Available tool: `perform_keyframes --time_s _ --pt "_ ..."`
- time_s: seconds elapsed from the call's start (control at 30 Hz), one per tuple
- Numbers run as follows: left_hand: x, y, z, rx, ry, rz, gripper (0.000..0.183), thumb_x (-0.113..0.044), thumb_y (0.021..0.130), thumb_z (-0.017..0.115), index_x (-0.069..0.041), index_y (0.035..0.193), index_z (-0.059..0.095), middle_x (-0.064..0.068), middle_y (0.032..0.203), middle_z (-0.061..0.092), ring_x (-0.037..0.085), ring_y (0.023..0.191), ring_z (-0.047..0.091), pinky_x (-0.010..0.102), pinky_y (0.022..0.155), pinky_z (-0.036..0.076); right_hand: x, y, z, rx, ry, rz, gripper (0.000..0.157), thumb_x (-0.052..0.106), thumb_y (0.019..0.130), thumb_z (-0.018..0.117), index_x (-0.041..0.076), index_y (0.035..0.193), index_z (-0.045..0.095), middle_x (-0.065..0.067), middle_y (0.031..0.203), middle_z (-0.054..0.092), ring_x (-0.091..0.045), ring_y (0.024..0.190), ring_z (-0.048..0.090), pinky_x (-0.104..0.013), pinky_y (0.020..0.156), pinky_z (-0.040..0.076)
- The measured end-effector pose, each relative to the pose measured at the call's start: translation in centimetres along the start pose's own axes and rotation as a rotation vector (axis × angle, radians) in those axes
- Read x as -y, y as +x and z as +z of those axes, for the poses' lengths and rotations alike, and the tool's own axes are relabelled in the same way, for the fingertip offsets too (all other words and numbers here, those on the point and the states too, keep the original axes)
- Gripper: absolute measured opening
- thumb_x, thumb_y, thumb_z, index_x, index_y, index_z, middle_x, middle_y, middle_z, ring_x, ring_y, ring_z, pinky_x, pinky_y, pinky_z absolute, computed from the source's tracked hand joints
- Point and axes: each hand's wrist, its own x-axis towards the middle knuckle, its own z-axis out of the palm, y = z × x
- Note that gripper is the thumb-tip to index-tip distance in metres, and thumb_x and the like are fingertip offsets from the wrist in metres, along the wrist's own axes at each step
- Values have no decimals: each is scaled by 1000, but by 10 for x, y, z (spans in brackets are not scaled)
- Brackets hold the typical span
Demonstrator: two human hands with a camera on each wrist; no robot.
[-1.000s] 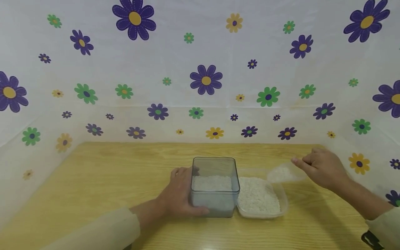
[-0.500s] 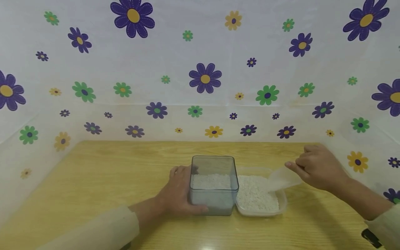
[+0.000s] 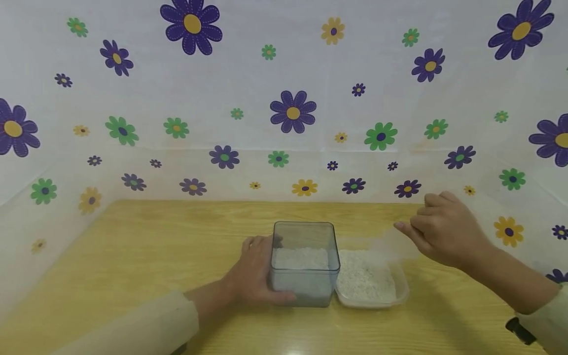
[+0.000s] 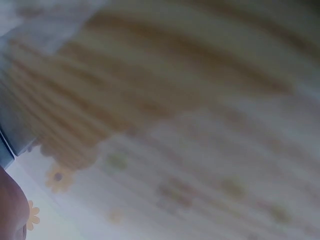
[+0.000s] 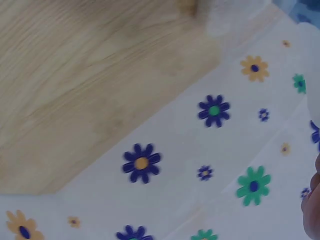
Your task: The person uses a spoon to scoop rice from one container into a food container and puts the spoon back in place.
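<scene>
My left hand (image 3: 253, 273) grips the left side of a clear grey square box (image 3: 303, 288), thumb across its front. White, rice-like grains (image 3: 301, 258) show inside it through the open top. Touching or nearly touching its right side is a shallow clear plastic tub (image 3: 401, 291), heaped with similar grains (image 3: 366, 281). Above that tub's back right, my right hand (image 3: 448, 229) holds a translucent scoop (image 3: 390, 245), blurred by motion. Whether grains lie in the scoop I cannot tell. In the left wrist view, the box (image 4: 12, 127) and some fingers (image 4: 12, 205) appear at the left edge.
All of this is on a wood-grain table (image 3: 177, 246). A white flower-printed cloth (image 3: 248, 88) encloses the back and both sides. The right wrist view mostly shows table and cloth, with fingers (image 5: 312, 205) at its right edge.
My right hand has moved left and up, bringing the scoop from beyond the tub's right rim to over its back. Grains visible in the scoop earlier are blurred now. The left hand stays put.
</scene>
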Motion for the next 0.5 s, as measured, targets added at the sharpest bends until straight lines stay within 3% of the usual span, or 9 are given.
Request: perform_keyframes --time_s 0.27,0.4,0.5 --pt "-2 0 0 12 -9 -11 114 -83 67 65 -9 147 32 3 129 53 17 116 46 51 106 25 26 43 -15 -155 -82 33 70 47 108 30 17 44 33 5 43 27 -19 54 25 -34 56 23" --pt "-2 0 -1 4 -8 -7 115 -81 67 67 -5 146 33 7 129 53 20 116 46 53 106 25 37 64 -13 -148 -52 67 72 48 107 29 15 43 38 3 42 31 -20 54 29 -33 56 24" --pt "-1 1 0 0 -4 4 116 -82 67 67 -5 147 33 7 130 54 21 116 47 53 106 26 49 74 -6 -137 -19 40 72 46 107 31 15 43 38 4 42 28 -19 54 27 -33 56 24"
